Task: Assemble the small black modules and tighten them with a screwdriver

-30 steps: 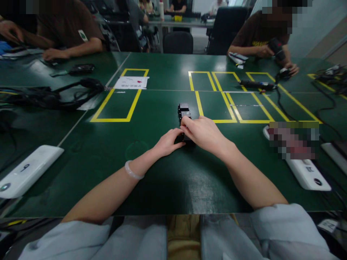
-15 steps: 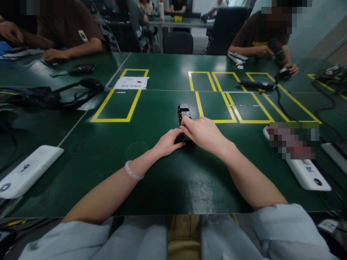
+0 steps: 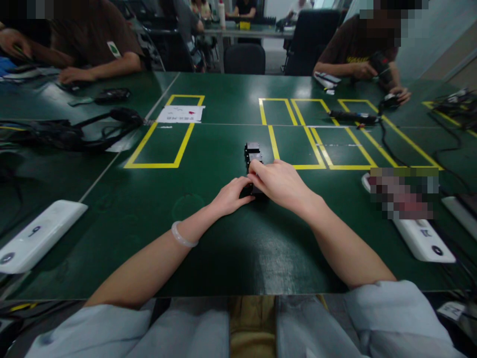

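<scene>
Two bare hands meet in the head view over a dark, grey-topped block [image 3: 254,147] on the green bench [image 3: 223,248]. The left hand [image 3: 233,195] sits at its near end, thumb and fingers slightly parted; the right hand [image 3: 281,184] bends narrowly over its middle. Whether either grips it I cannot tell, as the fingertips are hidden. Yellow tape outlines [image 3: 274,143] lie beyond, to the right.

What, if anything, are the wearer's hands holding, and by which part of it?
Cannot be told for certain: the left hand is at the near end of a dark, blocky object, the right hand over its middle; any grip is hidden.
</scene>
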### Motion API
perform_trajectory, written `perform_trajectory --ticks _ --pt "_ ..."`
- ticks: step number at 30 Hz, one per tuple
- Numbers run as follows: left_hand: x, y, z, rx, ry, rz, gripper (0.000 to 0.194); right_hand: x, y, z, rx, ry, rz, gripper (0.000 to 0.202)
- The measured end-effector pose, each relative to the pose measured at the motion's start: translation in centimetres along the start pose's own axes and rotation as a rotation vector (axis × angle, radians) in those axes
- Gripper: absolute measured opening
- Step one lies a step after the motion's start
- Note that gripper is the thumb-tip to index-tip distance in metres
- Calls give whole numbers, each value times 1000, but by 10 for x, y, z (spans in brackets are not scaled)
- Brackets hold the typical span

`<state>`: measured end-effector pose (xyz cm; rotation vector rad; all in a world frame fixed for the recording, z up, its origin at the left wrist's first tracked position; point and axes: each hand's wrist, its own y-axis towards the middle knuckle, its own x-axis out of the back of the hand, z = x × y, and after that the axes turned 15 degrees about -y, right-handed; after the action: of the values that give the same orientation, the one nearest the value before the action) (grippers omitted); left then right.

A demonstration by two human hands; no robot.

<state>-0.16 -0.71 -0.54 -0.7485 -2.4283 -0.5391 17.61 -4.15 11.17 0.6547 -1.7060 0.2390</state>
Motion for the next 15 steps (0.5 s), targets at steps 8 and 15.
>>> perform_trajectory --ticks 8,15 --pt "0 0 1 -25 -1 -17 43 0 -1 1 5 35 -50 20" --pt "0 0 2 -30 1 -5 41 -2 0 0 -1 -22 -32 25"
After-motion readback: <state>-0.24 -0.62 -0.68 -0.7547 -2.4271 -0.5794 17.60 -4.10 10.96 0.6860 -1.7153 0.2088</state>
